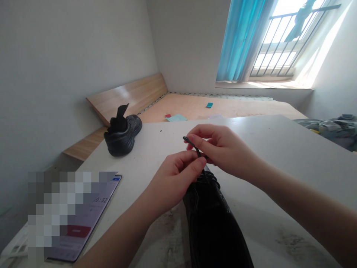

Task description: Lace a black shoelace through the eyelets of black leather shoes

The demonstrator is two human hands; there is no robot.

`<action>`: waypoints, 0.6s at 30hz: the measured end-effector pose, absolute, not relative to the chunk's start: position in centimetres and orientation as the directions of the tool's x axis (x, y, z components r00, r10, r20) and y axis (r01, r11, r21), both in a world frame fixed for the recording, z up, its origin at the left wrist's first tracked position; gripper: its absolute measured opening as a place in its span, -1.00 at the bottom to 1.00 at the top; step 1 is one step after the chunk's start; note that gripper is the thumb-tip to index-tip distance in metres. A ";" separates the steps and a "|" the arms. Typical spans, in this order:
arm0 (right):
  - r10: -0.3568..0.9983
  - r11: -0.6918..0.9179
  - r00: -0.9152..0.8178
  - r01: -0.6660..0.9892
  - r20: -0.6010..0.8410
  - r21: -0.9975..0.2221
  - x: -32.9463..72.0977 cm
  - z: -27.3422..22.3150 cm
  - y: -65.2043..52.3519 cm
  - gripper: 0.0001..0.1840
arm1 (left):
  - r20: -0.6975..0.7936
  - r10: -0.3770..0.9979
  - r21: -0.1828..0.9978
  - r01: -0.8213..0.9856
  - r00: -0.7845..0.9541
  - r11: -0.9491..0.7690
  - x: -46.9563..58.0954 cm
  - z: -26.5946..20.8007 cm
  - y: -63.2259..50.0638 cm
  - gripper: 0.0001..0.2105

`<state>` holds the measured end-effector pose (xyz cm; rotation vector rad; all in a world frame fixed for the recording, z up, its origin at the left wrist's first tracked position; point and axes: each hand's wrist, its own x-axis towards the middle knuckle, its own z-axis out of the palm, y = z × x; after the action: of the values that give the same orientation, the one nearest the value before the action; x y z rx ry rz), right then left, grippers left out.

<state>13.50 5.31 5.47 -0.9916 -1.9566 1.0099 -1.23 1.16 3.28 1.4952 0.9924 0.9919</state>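
Observation:
A black shoe (pixel 214 223) lies on the white table in front of me, its laced part pointing away and its near end cut off by the frame. Above the laces, my left hand (pixel 181 171) pinches a dark shoelace (pixel 198 150) between thumb and fingers. My right hand (pixel 214 143) grips the same lace a little farther up, where it bends into a small loop. Both hands are close together, and they cover part of the lacing. Farther left stands the other black shoe (pixel 119 139), with black material sticking up from its opening.
A phone (pixel 92 216) showing a timer lies at the table's left edge, partly blurred out. Beyond the white table (pixel 264 145) is a wooden bed board (pixel 192 104) with small papers. Folded clothes (pixel 331 128) are at the right, under a window with a blue curtain (pixel 240 41).

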 end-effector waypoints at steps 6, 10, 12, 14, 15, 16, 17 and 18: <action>0.872 0.360 -0.485 0.535 0.071 -0.765 17.1 5.8 4.2 -0.57 | 0.128 0.978 0.983 0.109 0.162 -0.147 -1.4 2.8 1.7 -0.69; 0.835 0.219 -0.544 0.457 -0.076 -0.862 17.9 5.0 3.4 -0.68 | 0.152 0.977 0.985 0.062 0.150 -0.163 -1.3 2.7 1.4 -0.83; 0.862 0.162 -0.500 0.423 -0.080 -0.891 17.3 4.2 3.2 -0.67 | 0.197 0.965 0.975 0.068 0.174 -0.211 -1.2 2.7 1.1 -0.84; 0.908 0.145 -0.418 0.395 -0.037 -0.907 16.6 3.3 3.2 -0.64 | 0.262 0.945 0.954 0.097 0.193 -0.284 -1.2 2.8 0.8 -0.83; 0.921 0.151 -0.389 0.381 -0.010 -0.912 16.2 2.9 3.2 -0.63 | 0.294 0.935 0.940 0.116 0.200 -0.320 -1.1 2.9 0.7 -0.82; 0.927 0.161 -0.376 0.367 0.013 -0.916 15.9 2.6 3.2 -0.62 | 0.321 0.924 0.926 0.136 0.206 -0.352 -1.1 2.9 0.6 -0.81; 0.924 0.167 -0.382 0.352 0.022 -0.921 15.7 2.4 3.1 -0.63 | 0.342 0.915 0.914 0.153 0.213 -0.377 -1.1 3.0 0.5 -0.79; 0.918 0.163 -0.396 0.334 0.019 -0.929 15.6 2.2 3.0 -0.63 | 0.360 0.906 0.903 0.161 0.222 -0.399 -1.1 3.0 0.4 -0.78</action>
<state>15.60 3.03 2.24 -1.1873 -1.8301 1.2233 -1.15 0.43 3.03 1.7357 0.9985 1.2372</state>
